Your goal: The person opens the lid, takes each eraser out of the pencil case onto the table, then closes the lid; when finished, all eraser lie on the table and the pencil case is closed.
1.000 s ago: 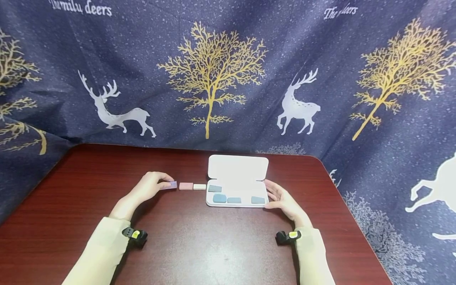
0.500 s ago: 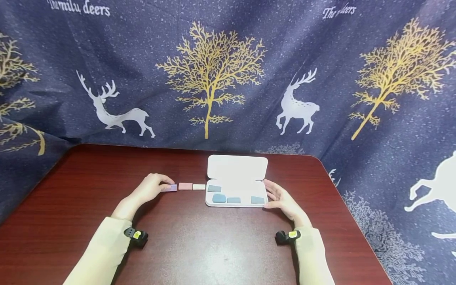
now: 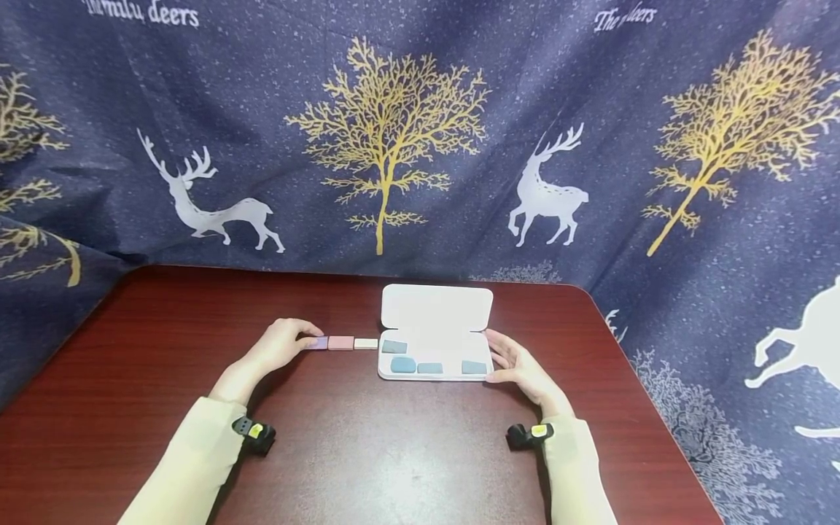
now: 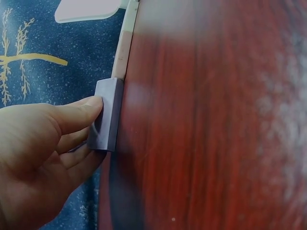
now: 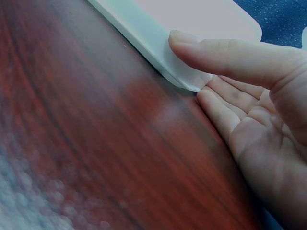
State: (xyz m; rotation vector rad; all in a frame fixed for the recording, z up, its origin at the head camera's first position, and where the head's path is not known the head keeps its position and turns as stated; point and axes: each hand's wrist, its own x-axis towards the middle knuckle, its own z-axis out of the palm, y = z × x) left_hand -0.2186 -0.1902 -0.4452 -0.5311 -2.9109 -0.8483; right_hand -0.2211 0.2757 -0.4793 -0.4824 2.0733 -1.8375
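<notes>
My left hand pinches a purple eraser-like block between thumb and fingers, low on the table. Its far end meets a pink block, and a white block follows in the same row. Beyond that row lies an opened white flat case, its lid laid back. Several blue-grey blocks rest inside the case. With my right hand I hold the case's right end, thumb over the near corner and fingers along the side. Those fingertips are partly hidden in the right wrist view.
The dark red wooden table carries everything. A blue cloth printed with deer and trees hangs behind the table's far edge. A black camera is strapped to each wrist.
My left hand has lowered the purple block and slid it slightly right, closing the gap to the pink block. The right hand and the case have stayed in place.
</notes>
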